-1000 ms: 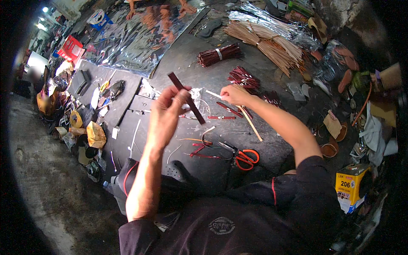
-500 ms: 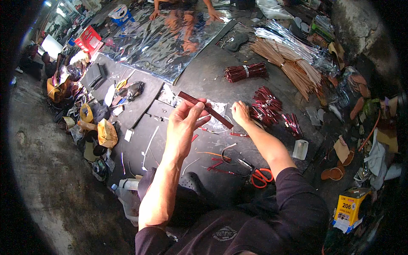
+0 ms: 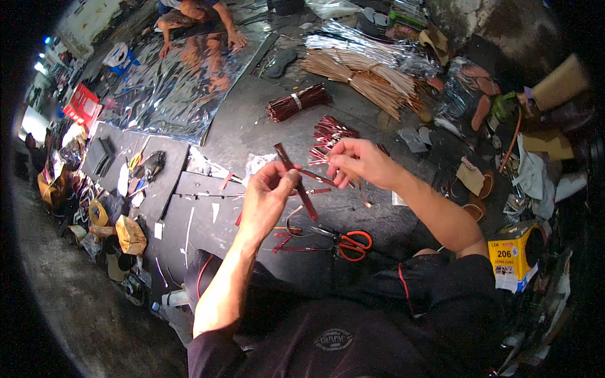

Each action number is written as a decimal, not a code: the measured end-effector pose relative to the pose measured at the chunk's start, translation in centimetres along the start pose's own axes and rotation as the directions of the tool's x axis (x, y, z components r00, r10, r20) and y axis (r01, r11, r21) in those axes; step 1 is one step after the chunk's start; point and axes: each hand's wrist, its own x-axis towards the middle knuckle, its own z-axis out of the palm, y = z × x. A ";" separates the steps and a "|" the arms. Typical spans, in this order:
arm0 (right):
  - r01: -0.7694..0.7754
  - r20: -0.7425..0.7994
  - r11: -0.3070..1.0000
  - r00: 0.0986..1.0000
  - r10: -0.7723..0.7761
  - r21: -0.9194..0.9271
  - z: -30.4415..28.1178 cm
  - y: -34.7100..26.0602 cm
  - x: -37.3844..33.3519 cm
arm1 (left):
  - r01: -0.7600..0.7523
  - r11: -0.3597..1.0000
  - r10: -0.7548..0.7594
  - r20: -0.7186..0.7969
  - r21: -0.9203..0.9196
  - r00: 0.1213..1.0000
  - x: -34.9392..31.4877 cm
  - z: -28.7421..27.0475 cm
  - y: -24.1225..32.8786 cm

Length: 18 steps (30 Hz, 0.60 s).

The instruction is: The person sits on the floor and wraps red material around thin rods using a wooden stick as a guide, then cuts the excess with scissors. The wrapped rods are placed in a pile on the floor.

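Observation:
My left hand pinches a flat dark red strip between thumb and fingers, tilted above the mat. A narrower dark red strip crosses from it toward my right hand. The fingers of my right hand are closed; what they hold is largely hidden. A thin tan piece shows below that hand. Behind it lies a loose pile of dark red strips with shiny bits. Orange-handled scissors rest on the mat near my lap, beside dark red scraps.
A tied dark red bundle and a sheaf of tan strips lie farther back. Another person's hands touch a shiny sheet at far left. A yellow can stands at right, a cut plastic container at left.
My right hand has come up from beside the red pile, toward my left hand. The left-hand strip has turned steeper, and a narrower strip now crosses it. The view has shifted right.

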 end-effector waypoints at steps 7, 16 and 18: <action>0.034 -0.023 0.999 0.999 -0.035 -0.019 2.2 0.5 -4.9 | -0.069 0.991 0.050 0.151 0.118 0.987 -0.9 4.4 -1.1; -0.273 0.356 0.874 0.926 0.126 0.402 0.6 1.0 -5.9 | -0.471 0.749 0.387 0.270 0.466 0.882 -1.9 4.3 1.4; -0.230 0.384 0.907 0.920 0.084 0.352 0.9 1.7 -5.9 | -0.592 0.673 0.487 0.337 0.443 0.806 -2.0 4.1 1.5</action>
